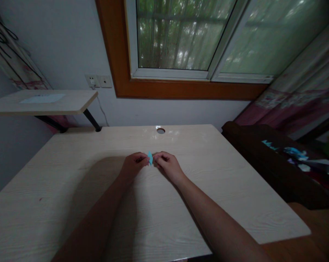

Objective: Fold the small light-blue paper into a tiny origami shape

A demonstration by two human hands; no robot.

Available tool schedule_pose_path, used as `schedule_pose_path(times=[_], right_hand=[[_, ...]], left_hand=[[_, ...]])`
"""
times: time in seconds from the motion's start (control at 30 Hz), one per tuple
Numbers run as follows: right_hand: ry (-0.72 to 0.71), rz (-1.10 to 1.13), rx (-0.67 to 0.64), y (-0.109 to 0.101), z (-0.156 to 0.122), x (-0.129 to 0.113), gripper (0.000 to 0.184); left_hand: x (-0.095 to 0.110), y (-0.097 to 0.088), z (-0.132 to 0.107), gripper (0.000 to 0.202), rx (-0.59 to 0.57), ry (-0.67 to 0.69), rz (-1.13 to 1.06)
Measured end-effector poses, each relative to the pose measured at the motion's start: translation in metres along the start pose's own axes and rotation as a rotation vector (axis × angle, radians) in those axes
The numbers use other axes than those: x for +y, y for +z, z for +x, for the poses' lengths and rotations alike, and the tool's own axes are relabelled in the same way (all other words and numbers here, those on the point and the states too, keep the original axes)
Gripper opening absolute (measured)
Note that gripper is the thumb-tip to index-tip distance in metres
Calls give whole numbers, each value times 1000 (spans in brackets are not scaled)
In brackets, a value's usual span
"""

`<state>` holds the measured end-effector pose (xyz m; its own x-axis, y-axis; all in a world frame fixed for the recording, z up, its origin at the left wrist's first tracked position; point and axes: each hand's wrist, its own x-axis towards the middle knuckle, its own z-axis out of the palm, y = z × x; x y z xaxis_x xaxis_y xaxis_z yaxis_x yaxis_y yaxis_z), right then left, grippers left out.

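A small light-blue folded piece of paper (150, 158) stands between my two hands over the middle of a pale wooden desk (71, 196). My left hand (133, 165) pinches its left side with curled fingers. My right hand (167, 164) pinches its right side, fingers also curled. Both forearms stretch out from the bottom of the view. Most of the paper is hidden by my fingertips.
A round cable hole (161, 130) sits at the desk's far edge. A raised shelf (44, 102) with a sheet on it is at the back left. A wall socket (92, 81) and a window are behind. A dark sofa (276, 167) with clutter borders the right.
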<state>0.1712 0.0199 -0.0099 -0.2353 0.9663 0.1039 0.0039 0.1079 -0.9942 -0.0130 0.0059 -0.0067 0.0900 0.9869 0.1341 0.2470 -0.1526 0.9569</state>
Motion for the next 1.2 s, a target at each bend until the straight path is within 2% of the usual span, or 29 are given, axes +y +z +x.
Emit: schedule_pose_path(times=[0.3, 0.9, 1.2], right_hand=[[-11, 9, -15, 2, 0, 0, 18], [-34, -2, 4, 2, 0, 0, 13], [-27, 23, -15, 1, 0, 3, 13]], left_hand=[[5, 2, -2, 19, 9, 0, 46], [0, 1, -1, 21, -14, 24, 62], [7, 1, -2, 21, 1, 2, 80]])
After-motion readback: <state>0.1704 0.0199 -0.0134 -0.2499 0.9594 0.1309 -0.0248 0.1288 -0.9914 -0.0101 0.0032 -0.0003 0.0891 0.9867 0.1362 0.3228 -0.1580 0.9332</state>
